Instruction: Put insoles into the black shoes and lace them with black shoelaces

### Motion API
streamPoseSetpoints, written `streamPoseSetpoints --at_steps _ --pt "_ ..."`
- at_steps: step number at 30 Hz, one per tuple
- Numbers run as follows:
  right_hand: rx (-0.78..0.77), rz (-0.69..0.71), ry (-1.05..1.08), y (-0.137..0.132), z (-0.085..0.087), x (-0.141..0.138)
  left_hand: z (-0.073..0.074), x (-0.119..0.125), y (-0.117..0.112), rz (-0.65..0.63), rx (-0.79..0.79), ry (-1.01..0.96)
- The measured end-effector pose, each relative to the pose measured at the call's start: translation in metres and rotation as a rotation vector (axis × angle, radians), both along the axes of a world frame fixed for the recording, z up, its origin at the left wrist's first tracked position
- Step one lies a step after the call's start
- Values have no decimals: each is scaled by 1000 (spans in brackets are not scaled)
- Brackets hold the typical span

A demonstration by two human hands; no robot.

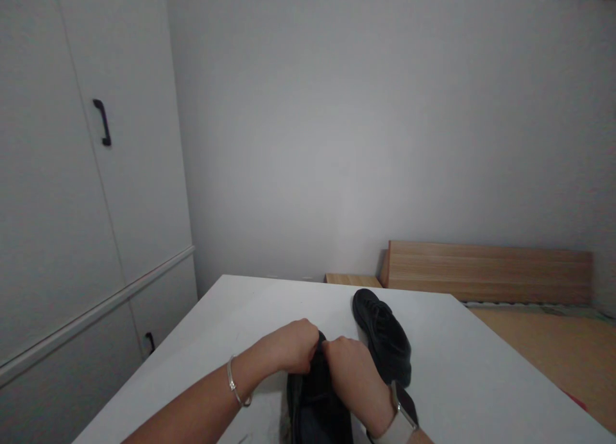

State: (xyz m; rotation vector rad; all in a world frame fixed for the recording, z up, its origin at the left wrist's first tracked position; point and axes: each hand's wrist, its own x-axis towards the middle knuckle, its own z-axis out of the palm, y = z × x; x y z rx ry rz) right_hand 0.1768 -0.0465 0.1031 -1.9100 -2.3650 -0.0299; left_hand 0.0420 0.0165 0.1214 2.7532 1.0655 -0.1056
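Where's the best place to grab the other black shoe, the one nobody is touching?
Probably its heel end. The free shoe lies flat on the white table, toe pointing away, heel nearest the right hand. Come from above on the near side, fingers over the opening's rim at the back.

No readable text, label, brand, number or sign anywhere in view. The black shoe [315,392] under the hands carries no legible mark; the second black shoe [382,335], just right of it on the white table [481,367], shows none either. The watch [407,409] at the near right of the shoe is turned so its face cannot be read. Cabinet doors [72,174], left of the table, are plain.
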Motion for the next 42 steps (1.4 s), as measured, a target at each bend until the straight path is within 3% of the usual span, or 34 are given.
streamPoseSetpoints --at_steps 5,11,16,18,21,23,29,32,36,38,42 --pt "48 -3 47 -2 -4 7 -2 0 -5 -27 54 40" --pt "95 39 271 -1 -10 15 -4 -1 -8 2 54 -44" --pt "142 55 519 1 -13 15 2 -1 -13 69 108 -316" --pt "153 73 734 -2 -10 15 7 -1 -17 97 103 -467" --pt "132 126 1226 -8 -3 15 17 0 -25 116 -59 -808" --pt "140 135 1424 -12 1 14 23 1 -31 116 -175 -988" --pt "280 77 1540 -18 2 10 31 4 -44 144 -124 -1044" --pt "341 63 1515 -17 -1 9 30 4 -42 151 -180 -1064" --pt "383 33 1471 -13 -5 9 16 0 -25 176 -176 -955" --pt "372 32 1460 -12 -5 10 0 -2 -11 191 -108 -805" --pt "283 85 1479 -13 -4 13 -38 -4 11 200 -120 -604"
